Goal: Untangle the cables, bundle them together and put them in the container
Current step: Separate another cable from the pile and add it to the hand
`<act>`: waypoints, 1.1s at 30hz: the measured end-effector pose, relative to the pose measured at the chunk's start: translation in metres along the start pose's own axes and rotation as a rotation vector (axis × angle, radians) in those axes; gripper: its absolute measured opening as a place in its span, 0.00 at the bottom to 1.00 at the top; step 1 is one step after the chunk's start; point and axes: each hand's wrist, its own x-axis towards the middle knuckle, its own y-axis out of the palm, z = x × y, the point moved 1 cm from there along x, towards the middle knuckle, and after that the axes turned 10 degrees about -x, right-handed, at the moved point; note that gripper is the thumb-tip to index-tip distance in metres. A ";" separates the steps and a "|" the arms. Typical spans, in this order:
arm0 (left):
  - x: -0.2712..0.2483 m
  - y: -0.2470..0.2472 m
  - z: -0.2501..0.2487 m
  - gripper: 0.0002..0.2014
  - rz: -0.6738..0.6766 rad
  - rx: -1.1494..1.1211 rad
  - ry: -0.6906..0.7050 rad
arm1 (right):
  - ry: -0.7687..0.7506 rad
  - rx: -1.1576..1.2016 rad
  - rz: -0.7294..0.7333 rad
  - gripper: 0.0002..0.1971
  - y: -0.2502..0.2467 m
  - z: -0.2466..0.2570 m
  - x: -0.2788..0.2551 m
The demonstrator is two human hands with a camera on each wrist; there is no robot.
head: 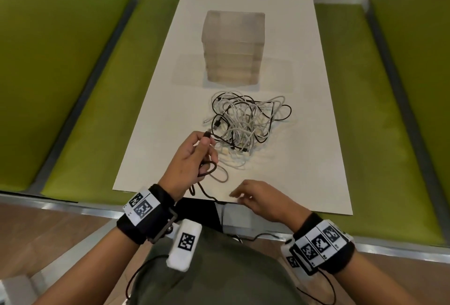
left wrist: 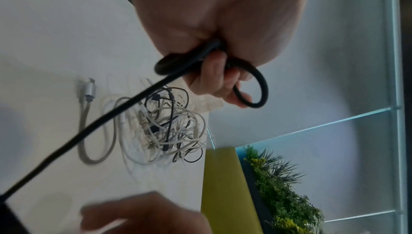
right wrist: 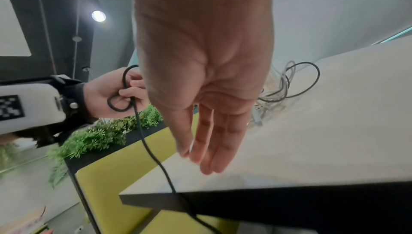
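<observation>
Presently the left hand point(head: 187, 161) pinches the black cable point(head: 207, 192), whose slack trails over the counter point(head: 304, 158) edge beside the open-fingered right hand point(head: 263, 201)

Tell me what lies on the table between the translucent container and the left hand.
The tangled pile of white and black cables lies between the container and the left hand, seen in the head view.

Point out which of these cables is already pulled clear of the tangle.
The thick black cable gripped in the left hand, trailing over the table's near edge. The thin white and black cables stay knotted together in the pile.
</observation>
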 end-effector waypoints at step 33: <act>0.018 0.005 -0.015 0.11 -0.157 -0.050 0.235 | -0.060 1.019 -0.682 0.05 -0.089 0.062 0.037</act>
